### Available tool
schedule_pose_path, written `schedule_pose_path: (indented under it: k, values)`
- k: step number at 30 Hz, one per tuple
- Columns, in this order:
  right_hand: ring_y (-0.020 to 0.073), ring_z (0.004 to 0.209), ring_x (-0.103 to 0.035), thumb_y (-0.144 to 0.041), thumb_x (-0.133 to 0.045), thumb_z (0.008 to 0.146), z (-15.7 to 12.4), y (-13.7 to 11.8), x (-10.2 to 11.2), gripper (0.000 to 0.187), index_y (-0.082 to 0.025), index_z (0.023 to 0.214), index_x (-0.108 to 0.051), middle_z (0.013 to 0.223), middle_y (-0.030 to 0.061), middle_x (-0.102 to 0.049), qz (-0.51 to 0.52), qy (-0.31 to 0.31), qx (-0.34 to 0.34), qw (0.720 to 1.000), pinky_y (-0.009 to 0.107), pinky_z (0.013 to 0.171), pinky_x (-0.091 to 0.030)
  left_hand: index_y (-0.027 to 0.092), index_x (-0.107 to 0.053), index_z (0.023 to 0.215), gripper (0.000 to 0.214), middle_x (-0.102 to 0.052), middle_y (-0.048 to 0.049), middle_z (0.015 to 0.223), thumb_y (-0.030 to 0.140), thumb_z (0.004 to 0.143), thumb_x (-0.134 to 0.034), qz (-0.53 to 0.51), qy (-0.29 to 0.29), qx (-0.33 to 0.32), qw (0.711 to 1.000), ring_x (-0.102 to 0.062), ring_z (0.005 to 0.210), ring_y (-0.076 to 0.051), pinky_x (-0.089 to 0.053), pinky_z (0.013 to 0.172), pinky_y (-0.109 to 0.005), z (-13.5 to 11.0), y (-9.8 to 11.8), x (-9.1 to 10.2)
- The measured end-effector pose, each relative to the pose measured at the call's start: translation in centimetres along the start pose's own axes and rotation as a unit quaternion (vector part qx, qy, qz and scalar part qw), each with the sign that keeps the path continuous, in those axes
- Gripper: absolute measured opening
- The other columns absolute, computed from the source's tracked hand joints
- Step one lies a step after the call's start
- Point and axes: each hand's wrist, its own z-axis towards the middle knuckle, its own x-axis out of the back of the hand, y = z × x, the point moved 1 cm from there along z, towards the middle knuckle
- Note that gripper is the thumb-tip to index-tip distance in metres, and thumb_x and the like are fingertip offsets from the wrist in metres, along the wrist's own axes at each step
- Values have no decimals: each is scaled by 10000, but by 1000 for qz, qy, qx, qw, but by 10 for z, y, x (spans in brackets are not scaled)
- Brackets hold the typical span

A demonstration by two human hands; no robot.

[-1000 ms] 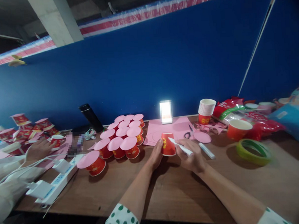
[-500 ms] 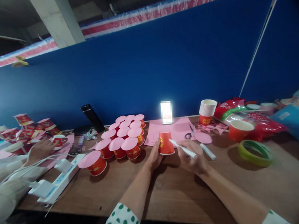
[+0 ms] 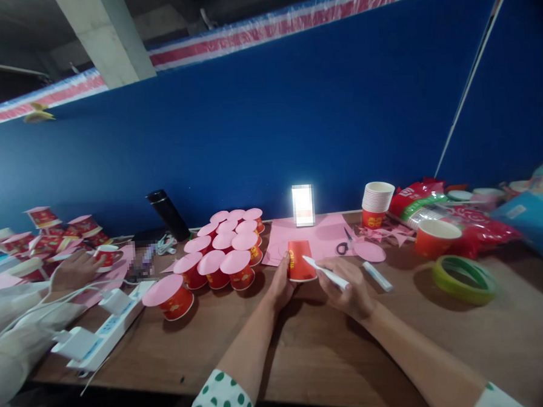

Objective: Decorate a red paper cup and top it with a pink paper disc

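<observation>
My left hand [image 3: 282, 283] grips a red paper cup [image 3: 302, 264] from its left side; the cup is upside down, rim towards the table. In my right hand [image 3: 349, 290] is a white pen [image 3: 332, 273], closed between the fingers, its tip at the cup's right side. Whether the tip touches the cup I cannot tell. Behind the cup lies a pink paper sheet [image 3: 318, 232] with circles drawn on it. A pink paper disc [image 3: 370, 251], scissors [image 3: 342, 248] and a small white stick-shaped thing [image 3: 377, 276] lie just beyond my right hand.
Several upturned red cups topped with pink discs [image 3: 235, 261] stand to the left. A power strip [image 3: 114, 327], a black flask [image 3: 167, 214] and a co-worker's hand [image 3: 77, 269] are further left. On the right are stacked cups [image 3: 375, 204], an upright cup [image 3: 437, 237] and green tape [image 3: 464, 278].
My right hand has moved slightly left, bringing the pen's tip across the right part of the cup's side. The cup has turned a little in my left hand.
</observation>
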Motion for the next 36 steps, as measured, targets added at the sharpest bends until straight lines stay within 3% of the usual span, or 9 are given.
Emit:
schedule_pose_path:
  k: [21,36]
  values:
    - [175,744,-626,-135,-531,841,3,-2,2,154,-190,975,-585,828,56,-672,-18,0,-4,1000,310,669,-503,94,-646,990,391,-691,-124,1012,436,819,-567,19,-34,3,999,-592,1083,-260,-403,1006,-377,-2,-1,-2]
    - [171,735,-636,-151,-528,845,3,1,3,112,-181,936,-588,813,57,-675,-57,29,-3,998,298,663,-507,97,-640,1001,386,-689,-124,1012,428,812,-579,21,-17,-5,1000,-595,1077,-259,-399,1008,-376,1,-3,2]
